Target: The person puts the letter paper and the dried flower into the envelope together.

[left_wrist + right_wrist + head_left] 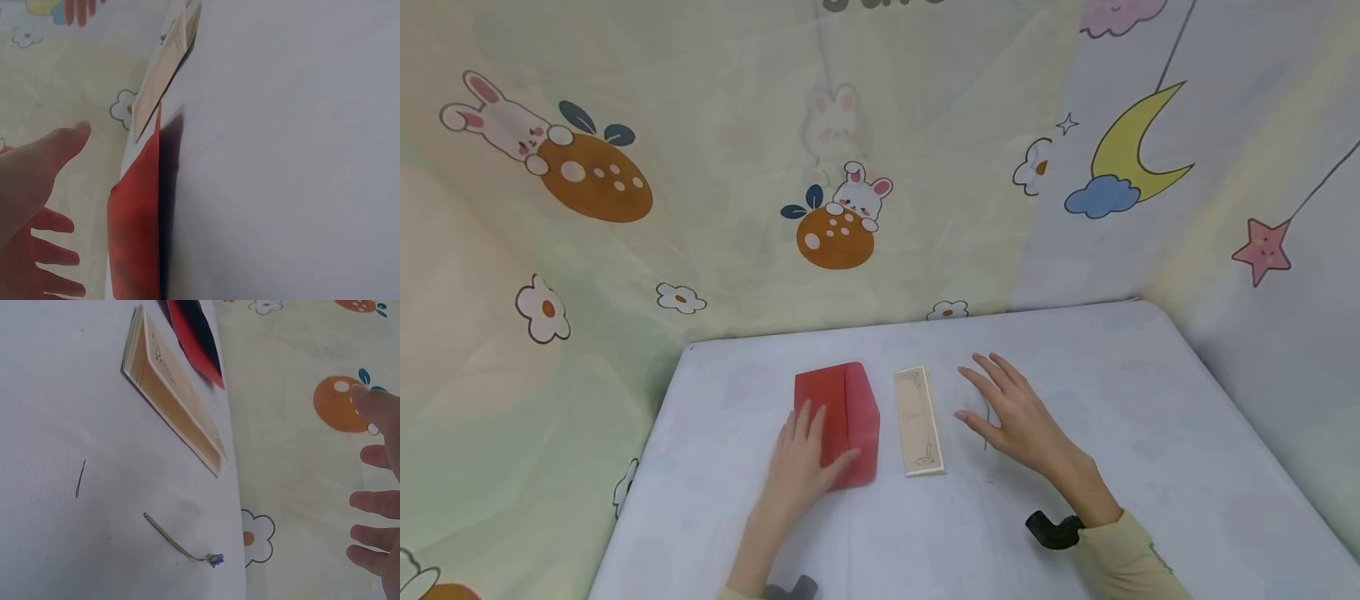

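Left hand (802,454), near left, fingers spread, gripping nothing, hovers over red envelope (838,404). Folded cream card (919,421) just right of it on white table (925,542). Right hand (1018,421), right of card, spread, empty, near small blue flower (175,541). Far: cartoon-print backdrop (722,167).

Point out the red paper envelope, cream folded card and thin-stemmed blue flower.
Red paper envelope (837,417), head view: body.
Cream folded card (919,422), head view: front cover.
Thin-stemmed blue flower (170,540), right wrist view: stem.
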